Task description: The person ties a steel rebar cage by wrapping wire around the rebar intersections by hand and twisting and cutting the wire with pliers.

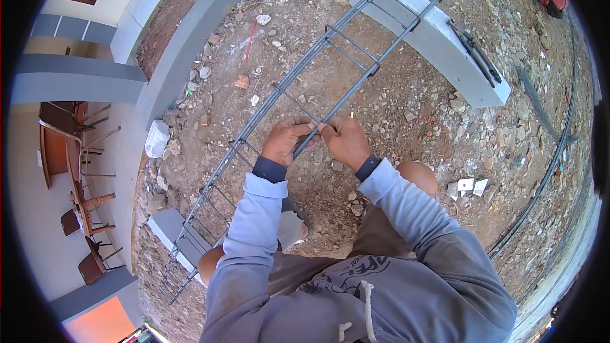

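A long rebar cage point(343, 47) of parallel steel bars and square stirrups runs diagonally from the top right to the lower left. My left hand point(287, 141) is closed at the near bar, its thumb and index finger pinched beside a stirrup joint. On the other side of that joint, my right hand point(345, 141) is pinched at the same bar. The two sets of fingertips almost meet. Whatever thin piece the fingers hold is too small to make out. A short yellow-tipped item shows just above my right hand.
A pale block point(438, 38) props the cage's upper part, with a long-handled tool point(476, 54) on it. Another block point(175, 232) lies under the lower end. Stony soil surrounds them. A dark hose point(540, 190) curves at right. Chairs point(92, 267) stand at left.
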`<state>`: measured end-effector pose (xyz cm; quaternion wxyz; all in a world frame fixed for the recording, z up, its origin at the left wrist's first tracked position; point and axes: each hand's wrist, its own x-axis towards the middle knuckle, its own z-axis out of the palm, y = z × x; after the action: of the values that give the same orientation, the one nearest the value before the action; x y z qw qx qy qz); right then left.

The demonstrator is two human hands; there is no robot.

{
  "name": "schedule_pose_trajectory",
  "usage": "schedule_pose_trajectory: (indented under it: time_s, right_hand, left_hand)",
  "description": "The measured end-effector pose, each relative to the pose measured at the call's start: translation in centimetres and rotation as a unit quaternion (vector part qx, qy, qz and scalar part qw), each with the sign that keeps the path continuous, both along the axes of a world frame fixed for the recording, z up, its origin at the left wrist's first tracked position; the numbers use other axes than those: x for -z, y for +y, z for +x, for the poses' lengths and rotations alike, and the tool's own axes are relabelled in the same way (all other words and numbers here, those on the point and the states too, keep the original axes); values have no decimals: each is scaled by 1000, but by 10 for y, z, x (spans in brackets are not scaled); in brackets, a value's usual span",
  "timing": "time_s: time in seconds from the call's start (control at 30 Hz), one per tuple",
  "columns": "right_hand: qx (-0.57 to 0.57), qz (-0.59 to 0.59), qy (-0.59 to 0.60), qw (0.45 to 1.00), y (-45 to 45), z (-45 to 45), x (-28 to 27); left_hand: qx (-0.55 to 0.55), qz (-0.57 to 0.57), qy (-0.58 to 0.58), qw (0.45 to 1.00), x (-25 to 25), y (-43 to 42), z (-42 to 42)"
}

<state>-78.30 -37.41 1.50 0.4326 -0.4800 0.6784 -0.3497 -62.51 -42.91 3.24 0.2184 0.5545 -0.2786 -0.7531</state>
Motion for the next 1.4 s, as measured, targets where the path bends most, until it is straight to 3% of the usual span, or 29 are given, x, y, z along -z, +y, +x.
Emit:
schedule_pose_trajectory:
  time_s: [0.1, 0.3, 0.4, 0.8, 0.9, 1.0, 1.1, 1.2, 1.3, 1.4]
  right_hand:
    - [7, -63, 32, 997, 3, 2, 1]
    - [6, -116, 74, 991, 4, 3, 5]
    - [2, -143, 84, 986, 5, 3, 9]
    - [-10, -142, 131, 981, 7, 4, 2]
    - [-16, -149, 157, 976, 7, 4, 2]
    - [-20, -145, 168, 975, 8, 7, -2]
    - [-21, -162, 163, 973, 7, 4, 1]
    - [-19, -154, 144, 977, 6, 4, 1]
    - [-9, -135, 108, 985, 5, 5, 6]
    - [-1, -101, 74, 992, 5, 4, 8]
  left_hand:
    - [7, 6, -12, 1000, -4, 3, -1]
    - [123, -2, -107, 987, -6, 3, 2]
    - [127, 24, -93, 987, -18, 3, -5]
    - [156, 5, 25, 987, 30, -21, 7]
    - [132, 25, -3, 991, 27, -22, 0]
    - [240, -86, -120, 960, 17, -33, -6]
    - [219, -101, -123, 963, 21, -35, -5]
    - [94, -66, -31, 993, 18, -20, -10]
    - [37, -1, 18, 999, 9, -17, -15]
    - [100, -15, 63, 993, 25, -17, 3]
